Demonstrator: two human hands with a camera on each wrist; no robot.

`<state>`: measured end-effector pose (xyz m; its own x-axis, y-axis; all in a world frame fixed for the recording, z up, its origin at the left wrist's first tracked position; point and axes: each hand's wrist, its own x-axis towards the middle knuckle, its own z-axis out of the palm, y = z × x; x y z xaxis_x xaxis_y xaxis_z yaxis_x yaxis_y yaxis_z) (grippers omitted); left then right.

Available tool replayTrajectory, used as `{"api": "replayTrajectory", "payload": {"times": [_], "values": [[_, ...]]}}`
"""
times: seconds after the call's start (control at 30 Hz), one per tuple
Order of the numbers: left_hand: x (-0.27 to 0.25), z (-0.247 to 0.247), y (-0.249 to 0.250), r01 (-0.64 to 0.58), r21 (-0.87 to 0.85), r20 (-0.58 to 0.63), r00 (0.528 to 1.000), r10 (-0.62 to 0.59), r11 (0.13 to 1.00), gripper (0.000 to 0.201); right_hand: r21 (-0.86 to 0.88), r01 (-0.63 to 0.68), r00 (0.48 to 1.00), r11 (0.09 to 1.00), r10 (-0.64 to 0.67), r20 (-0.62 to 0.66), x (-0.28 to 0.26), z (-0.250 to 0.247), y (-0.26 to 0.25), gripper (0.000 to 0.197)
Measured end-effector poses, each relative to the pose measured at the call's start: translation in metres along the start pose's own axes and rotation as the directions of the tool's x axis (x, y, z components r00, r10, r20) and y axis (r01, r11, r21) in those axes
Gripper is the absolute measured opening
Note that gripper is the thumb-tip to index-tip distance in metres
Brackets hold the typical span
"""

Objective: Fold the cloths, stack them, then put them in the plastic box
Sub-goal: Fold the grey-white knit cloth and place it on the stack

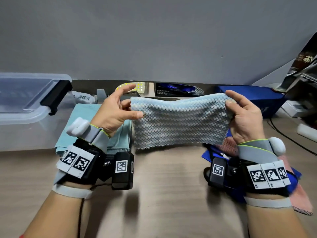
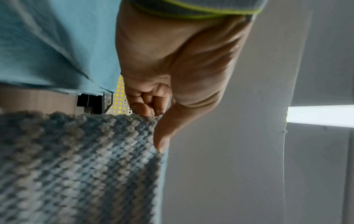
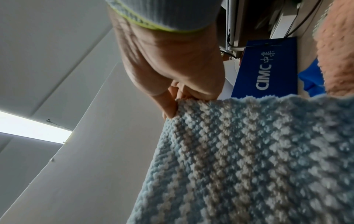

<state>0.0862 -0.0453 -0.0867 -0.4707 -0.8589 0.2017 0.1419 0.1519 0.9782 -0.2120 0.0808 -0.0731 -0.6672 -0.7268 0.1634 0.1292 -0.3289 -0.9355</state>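
A light-blue and white knobbly cloth (image 1: 178,122) hangs stretched in the air above the table. My left hand (image 1: 118,109) pinches its upper left corner and my right hand (image 1: 240,110) pinches its upper right corner. The wrist views show the same cloth (image 2: 76,166) (image 3: 249,159) with my left hand (image 2: 153,115) and right hand (image 3: 176,103) gripping its top edge. A folded teal cloth (image 1: 82,127) lies on the table under my left hand. A pink cloth (image 1: 301,200) and a blue cloth (image 1: 211,153) lie under my right wrist. The clear plastic box (image 1: 22,117) stands at the left.
The box carries a lid with a black latch (image 1: 56,95). Along the wall are a yellow-dotted perforated panel (image 1: 135,87), a dark mesh item (image 1: 178,90) and a blue carton (image 1: 253,98). Cables (image 1: 288,134) run across the right side. The tan table (image 1: 168,194) lies below the cloth.
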Motion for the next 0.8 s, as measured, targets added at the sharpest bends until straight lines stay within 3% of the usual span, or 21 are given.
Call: {"api": "replayTrajectory", "payload": {"times": [0.13, 0.33, 0.53, 0.8], "values": [[0.002, 0.003, -0.005, -0.021, 0.278, -0.198, 0.977, 0.078, 0.96, 0.053, -0.063, -0.01, 0.999, 0.998, 0.012, 0.04, 0.006, -0.01, 0.0, 0.034], [0.003, -0.001, -0.009, -0.004, 0.428, -0.338, 0.927, 0.164, 0.904, 0.024, -0.208, -0.033, 0.993, 0.978, 0.055, 0.103, 0.009, -0.017, 0.007, 0.031], [0.003, -0.007, -0.01, -0.013, 0.394, -0.349, 0.923, 0.162, 0.919, 0.016, -0.241, -0.047, 0.995, 0.969, 0.068, 0.078, 0.011, -0.018, 0.014, 0.023], [0.0, 0.001, 0.006, -0.11, 0.319, -0.368, 0.901, 0.23, 0.941, 0.009, -0.279, 0.047, 0.998, 0.959, -0.036, 0.046, 0.012, -0.018, 0.008, 0.02]]}}
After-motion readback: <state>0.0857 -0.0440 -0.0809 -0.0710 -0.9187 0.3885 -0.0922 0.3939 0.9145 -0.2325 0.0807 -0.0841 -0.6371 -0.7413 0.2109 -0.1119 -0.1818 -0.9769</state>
